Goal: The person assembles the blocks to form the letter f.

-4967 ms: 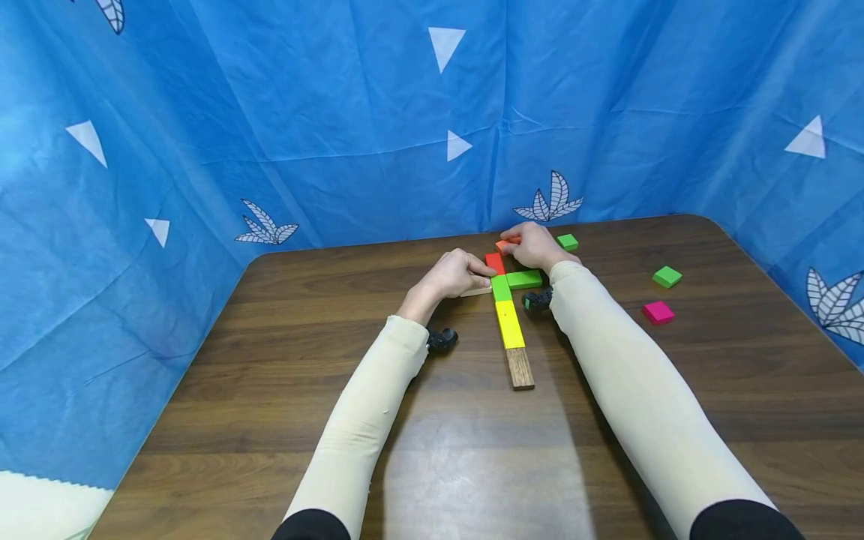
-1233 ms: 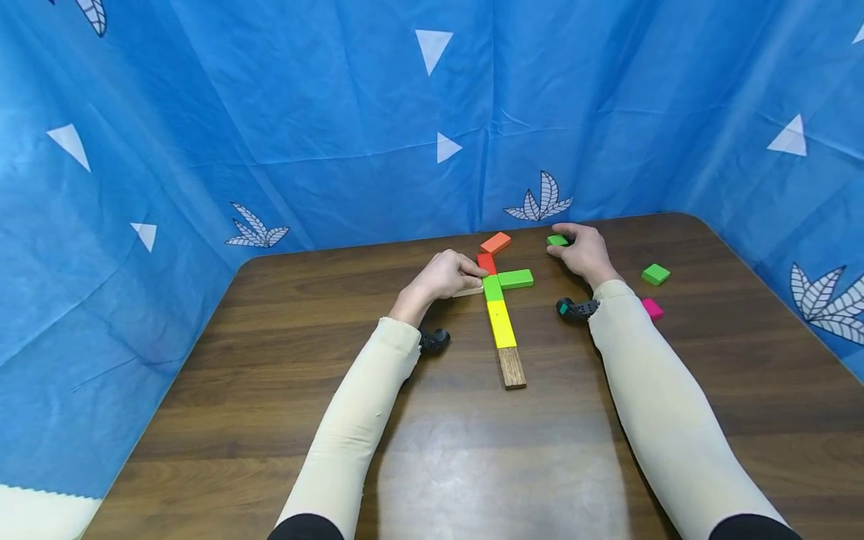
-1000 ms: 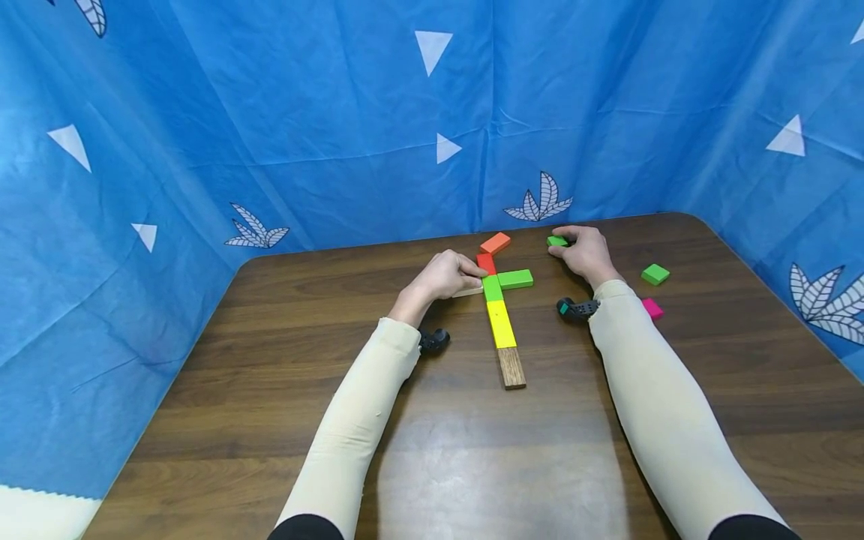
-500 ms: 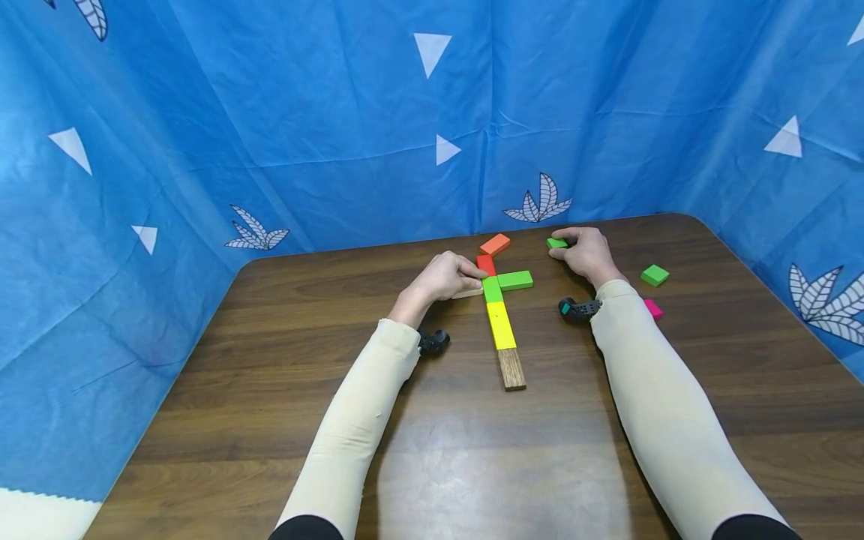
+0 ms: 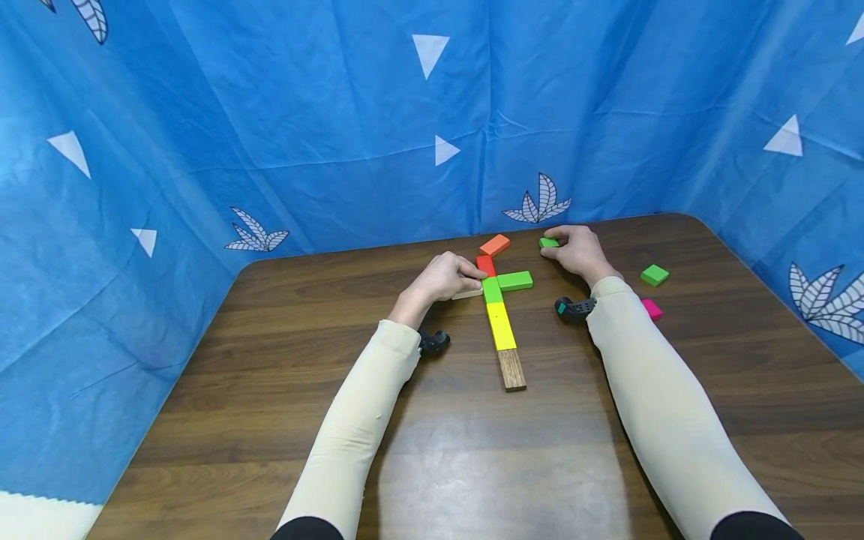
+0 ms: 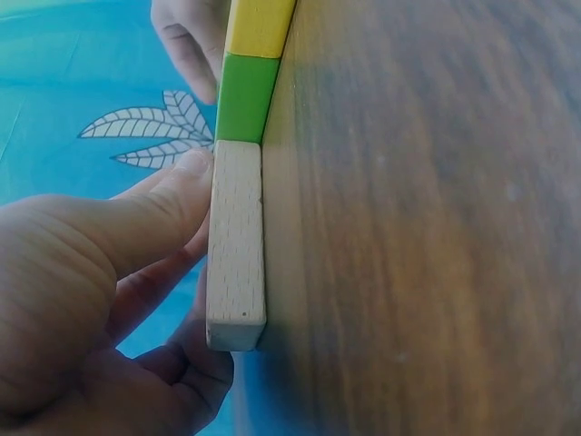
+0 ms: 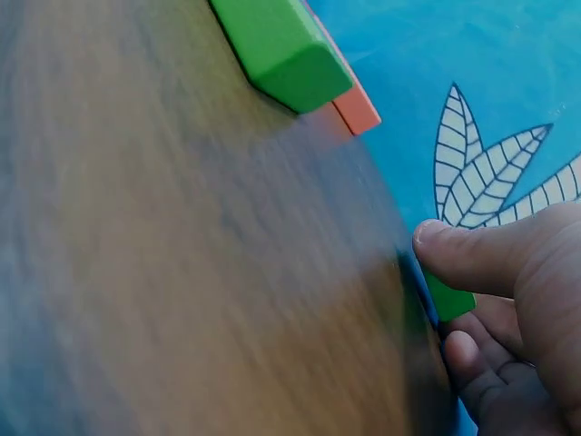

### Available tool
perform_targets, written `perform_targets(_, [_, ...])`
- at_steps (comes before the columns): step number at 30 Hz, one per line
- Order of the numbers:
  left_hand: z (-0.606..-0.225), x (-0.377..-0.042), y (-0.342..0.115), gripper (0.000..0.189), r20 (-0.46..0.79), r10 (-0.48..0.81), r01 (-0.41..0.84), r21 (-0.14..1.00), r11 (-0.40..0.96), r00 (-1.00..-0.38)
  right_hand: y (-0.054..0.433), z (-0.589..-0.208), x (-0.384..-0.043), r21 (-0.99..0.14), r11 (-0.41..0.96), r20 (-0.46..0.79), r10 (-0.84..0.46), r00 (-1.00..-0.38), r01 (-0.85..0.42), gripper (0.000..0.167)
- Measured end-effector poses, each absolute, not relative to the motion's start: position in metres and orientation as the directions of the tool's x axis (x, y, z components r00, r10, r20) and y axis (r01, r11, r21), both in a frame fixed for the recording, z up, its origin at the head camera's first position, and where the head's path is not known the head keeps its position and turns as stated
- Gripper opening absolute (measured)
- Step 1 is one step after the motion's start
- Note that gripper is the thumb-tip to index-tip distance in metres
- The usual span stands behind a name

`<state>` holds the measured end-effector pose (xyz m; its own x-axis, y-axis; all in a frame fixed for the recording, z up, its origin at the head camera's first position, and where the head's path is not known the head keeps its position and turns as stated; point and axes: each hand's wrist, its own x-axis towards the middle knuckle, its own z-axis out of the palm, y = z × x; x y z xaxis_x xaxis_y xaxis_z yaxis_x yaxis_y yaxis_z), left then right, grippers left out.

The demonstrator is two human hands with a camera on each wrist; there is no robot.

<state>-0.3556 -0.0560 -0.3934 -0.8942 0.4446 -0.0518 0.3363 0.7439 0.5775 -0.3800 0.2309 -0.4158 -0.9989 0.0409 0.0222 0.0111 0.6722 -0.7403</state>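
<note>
In the head view my left hand (image 5: pixel 442 276) is at the left arm of a cross of wooden blocks. The left wrist view shows its thumb and curled fingers at a pale wooden block (image 6: pixel 238 236), whose end meets a green block (image 6: pixel 247 98). My right hand (image 5: pixel 579 250) pinches a small green block (image 5: pixel 548 243) near the table's back edge. From front to back, the line has a brown block (image 5: pixel 511 370), yellow (image 5: pixel 501 327), green and red (image 5: pixel 485 265). A long green block (image 5: pixel 515 280) juts right. An orange block (image 5: pixel 495 244) lies slanted beyond the red one.
Towards the right of the brown table (image 5: pixel 283 360) lie a loose green block (image 5: pixel 655 274) and a pink block (image 5: pixel 652 308), partly hidden by the right sleeve. A blue patterned curtain (image 5: pixel 337 112) stands behind the table's back edge.
My right hand left the orange block, went right to the small green block, and now has shifted slightly left with it. My left hand has stayed at the pale block.
</note>
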Motion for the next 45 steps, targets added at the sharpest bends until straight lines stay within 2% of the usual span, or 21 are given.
perform_targets(8, [-0.394, -0.357, -0.057, 0.029, -0.041, 0.462, 0.360, 0.568, 0.740, -0.886, 0.222, -0.410, -0.387, -0.729, 0.685, -0.030, -0.018, -0.999, 0.009, 0.047])
perform_targets(14, [-0.393, -0.358, -0.057, 0.030, -0.042, 0.470, 0.363, 0.578, 0.731, -0.881, 0.217, -0.406, -0.394, -0.709, 0.704, -0.012, -0.068, -0.998, -0.040, 0.048])
perform_targets(25, [-0.394, -0.358, -0.058, 0.029, -0.048, 0.456, 0.347, 0.579, 0.738, -0.888, 0.208, -0.408, -0.400, -0.703, 0.711, -0.014, -0.037, -0.999, -0.016, 0.044])
perform_targets(45, [-0.391, -0.354, -0.057, 0.030, -0.056, 0.457, 0.347, 0.571, 0.744, -0.888, 0.200, -0.404, -0.407, -0.702, 0.711, -0.021, -0.067, -0.998, -0.033, 0.038])
